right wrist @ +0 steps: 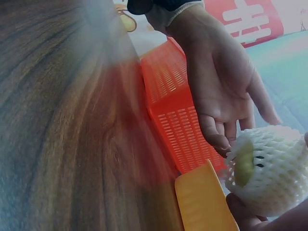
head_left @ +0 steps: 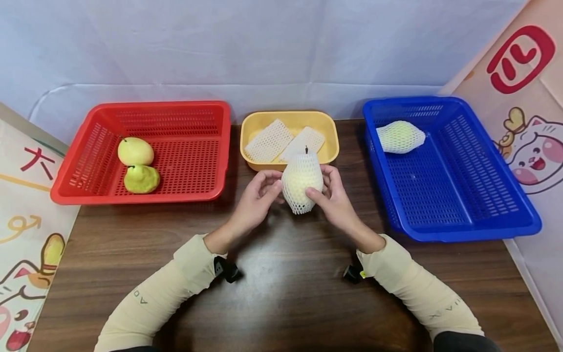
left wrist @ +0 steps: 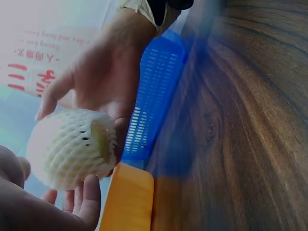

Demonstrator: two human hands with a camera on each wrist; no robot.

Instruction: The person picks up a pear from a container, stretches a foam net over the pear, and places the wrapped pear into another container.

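Observation:
A pear (head_left: 302, 181) in a white foam net stands upright above the middle of the table, its stem poking out of the top. My right hand (head_left: 336, 198) grips it, thumb across the front and fingers behind. Beside its other flank is my left hand (head_left: 257, 198), fingers loosely bent and thumb apart, fingertips right at the net. The left wrist view shows the net's open lower end with a bit of the pear's skin (left wrist: 100, 142) bare. Behind the pear, a yellow tray (head_left: 327, 124) holds flat foam nets (head_left: 269, 141).
A red basket (head_left: 215, 193) at the left holds two bare pears (head_left: 135, 151). At the right, a blue basket (head_left: 440, 195) contains another netted pear (head_left: 401, 137). Printed panels flank the brown wooden table (head_left: 281, 303), and a pale cloth hangs behind.

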